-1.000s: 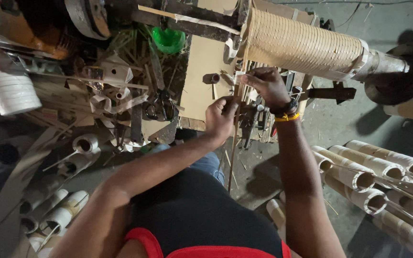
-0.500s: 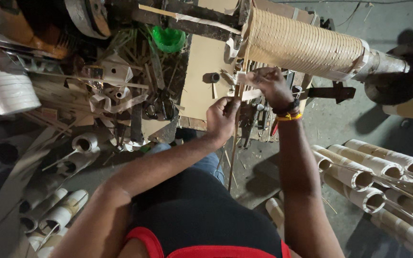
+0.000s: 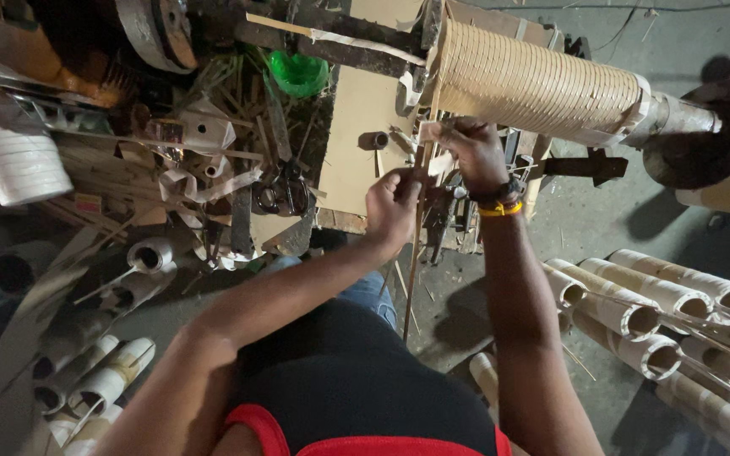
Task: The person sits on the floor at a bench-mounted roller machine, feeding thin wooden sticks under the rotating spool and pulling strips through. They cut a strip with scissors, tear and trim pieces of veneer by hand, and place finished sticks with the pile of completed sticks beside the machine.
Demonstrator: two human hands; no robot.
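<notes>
Item: thin strip (image 3: 416, 245), pale wood or cane, being held at centre frame. Its long axis is running almost vertically in the picture, from the left end of the large ribbed roll (image 3: 534, 80) at upper centre down to the floor (image 3: 601, 228) between the two forearms.

Left hand (image 3: 392, 207): being kept closed about the strip just left of centre, fingers curled on it, a little below the other hand. Right hand (image 3: 473, 152): being held higher, upper centre, fingers bunched at the strip's top end, where it is meeting the roll's edge; whether that end is being pinched or only touched cannot be told. The hands are close together but apart, stacked along the strip. The right hand is the nearer to the roll; the left is the nearer to the free lower length.

Roll: lying horizontally, upper centre to upper right, wound in pale bands, carried on a dark metal shaft.

Surroundings being noted: flat board (image 3: 365, 127) just left of the hands; green plastic piece (image 3: 297, 74) at upper centre-left; scissors (image 3: 285, 194) amid scraps at left centre; cardboard tubes (image 3: 661, 295) stacked at lower right, more at lower left; white tape roll (image 3: 10, 156) at upper left.
</notes>
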